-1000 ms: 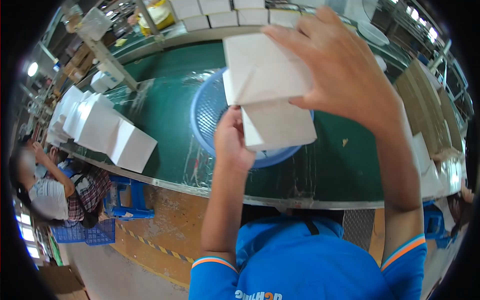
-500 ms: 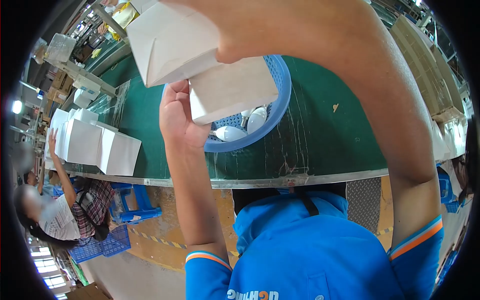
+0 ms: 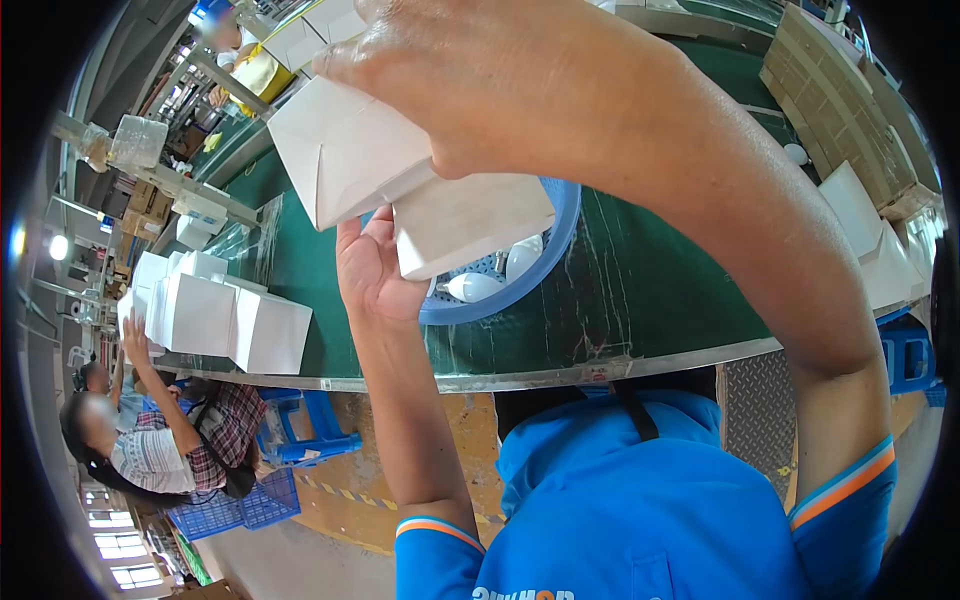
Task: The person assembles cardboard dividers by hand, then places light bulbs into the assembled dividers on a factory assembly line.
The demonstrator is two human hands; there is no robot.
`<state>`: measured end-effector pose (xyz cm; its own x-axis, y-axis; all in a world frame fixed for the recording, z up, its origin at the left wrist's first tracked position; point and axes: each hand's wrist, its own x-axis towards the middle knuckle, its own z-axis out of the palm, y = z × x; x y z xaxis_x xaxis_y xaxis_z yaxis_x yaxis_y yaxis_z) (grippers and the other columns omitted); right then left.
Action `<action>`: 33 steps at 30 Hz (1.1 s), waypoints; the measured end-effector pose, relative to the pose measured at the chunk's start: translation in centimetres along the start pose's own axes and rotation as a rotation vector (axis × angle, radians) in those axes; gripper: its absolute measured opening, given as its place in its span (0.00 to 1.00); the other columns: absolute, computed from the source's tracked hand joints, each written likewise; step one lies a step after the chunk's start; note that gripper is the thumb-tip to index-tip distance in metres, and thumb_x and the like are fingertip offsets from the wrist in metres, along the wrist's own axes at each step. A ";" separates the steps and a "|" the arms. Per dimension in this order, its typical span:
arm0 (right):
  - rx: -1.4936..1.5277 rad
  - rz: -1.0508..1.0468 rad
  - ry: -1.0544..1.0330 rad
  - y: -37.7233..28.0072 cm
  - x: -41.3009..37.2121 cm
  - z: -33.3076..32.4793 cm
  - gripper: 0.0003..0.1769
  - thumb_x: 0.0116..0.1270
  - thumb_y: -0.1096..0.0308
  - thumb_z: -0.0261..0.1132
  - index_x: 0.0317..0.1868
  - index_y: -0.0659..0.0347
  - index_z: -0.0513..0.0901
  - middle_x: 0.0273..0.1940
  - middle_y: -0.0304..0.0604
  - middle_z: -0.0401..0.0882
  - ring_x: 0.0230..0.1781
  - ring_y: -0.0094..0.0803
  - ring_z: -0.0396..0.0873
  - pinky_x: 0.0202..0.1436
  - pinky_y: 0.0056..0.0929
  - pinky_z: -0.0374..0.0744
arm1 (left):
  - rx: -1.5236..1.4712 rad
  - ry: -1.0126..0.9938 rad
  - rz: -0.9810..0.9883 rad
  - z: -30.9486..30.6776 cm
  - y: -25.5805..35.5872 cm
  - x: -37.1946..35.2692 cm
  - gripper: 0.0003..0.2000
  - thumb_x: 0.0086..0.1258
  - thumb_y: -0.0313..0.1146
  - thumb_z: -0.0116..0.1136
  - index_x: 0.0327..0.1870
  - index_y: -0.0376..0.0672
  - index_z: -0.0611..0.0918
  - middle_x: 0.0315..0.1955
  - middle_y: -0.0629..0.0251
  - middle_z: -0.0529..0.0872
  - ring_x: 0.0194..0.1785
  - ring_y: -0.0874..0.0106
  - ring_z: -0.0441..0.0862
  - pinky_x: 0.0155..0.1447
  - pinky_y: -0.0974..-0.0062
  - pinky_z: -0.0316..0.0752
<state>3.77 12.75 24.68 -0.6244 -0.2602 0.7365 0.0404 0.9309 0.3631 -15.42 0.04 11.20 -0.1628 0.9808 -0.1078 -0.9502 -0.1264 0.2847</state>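
Two white paper boxes are up in front of me, above a blue plastic basket point(image 3: 566, 235). My right hand point(image 3: 470, 85) reaches over from above with its fingers wrapped round the upper white box point(image 3: 345, 150). The lower white box point(image 3: 470, 222) lies against it and hides part of the basket. From below, my left hand point(image 3: 382, 270) supports the boxes, its fingers curled behind them and partly hidden. White light bulbs point(image 3: 474, 287) lie in the basket under the boxes.
Several white boxes point(image 3: 200, 315) stand on the green table point(image 3: 660, 290) at left, where a co-worker's hand point(image 3: 135, 340) touches them. A large cardboard carton point(image 3: 835, 110) and white boxes point(image 3: 860, 215) are at right. Another person works at the far left.
The whole view has shifted, so the table and basket sit lower and further right. Both hands still hold the boxes in nearly the same pose.
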 end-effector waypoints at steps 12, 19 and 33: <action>-0.171 -0.184 0.156 2.2 0.2 1.5 0.16 0.56 0.70 0.64 0.44 0.72 0.81 0.46 0.51 0.81 0.51 0.40 0.78 0.56 0.37 0.72 | 0.061 -0.043 0.116 3.1 -0.7 -0.3 0.14 0.78 0.35 0.45 0.58 0.38 0.71 0.47 0.64 0.80 0.31 0.76 0.71 0.39 0.80 0.75; 0.005 0.172 -0.384 1.4 4.0 1.6 0.18 0.52 0.69 0.67 0.44 0.68 0.83 0.40 0.50 0.83 0.46 0.44 0.79 0.54 0.36 0.75 | 0.096 -0.039 0.081 0.5 -0.4 1.3 0.16 0.79 0.35 0.44 0.62 0.40 0.71 0.53 0.64 0.77 0.41 0.74 0.75 0.46 0.78 0.77; -0.232 -0.020 -0.293 3.3 5.0 2.1 0.13 0.49 0.65 0.72 0.33 0.64 0.85 0.39 0.49 0.84 0.39 0.37 0.83 0.45 0.33 0.80 | -0.093 -0.036 0.049 -0.2 -0.3 1.0 0.22 0.78 0.44 0.47 0.66 0.40 0.68 0.64 0.55 0.73 0.69 0.60 0.67 0.72 0.52 0.61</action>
<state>-0.87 15.07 28.36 -0.8221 -0.1625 0.5457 0.1804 0.8348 0.5202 -15.33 1.03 10.86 -0.2013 0.9776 -0.0614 -0.9623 -0.1857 0.1985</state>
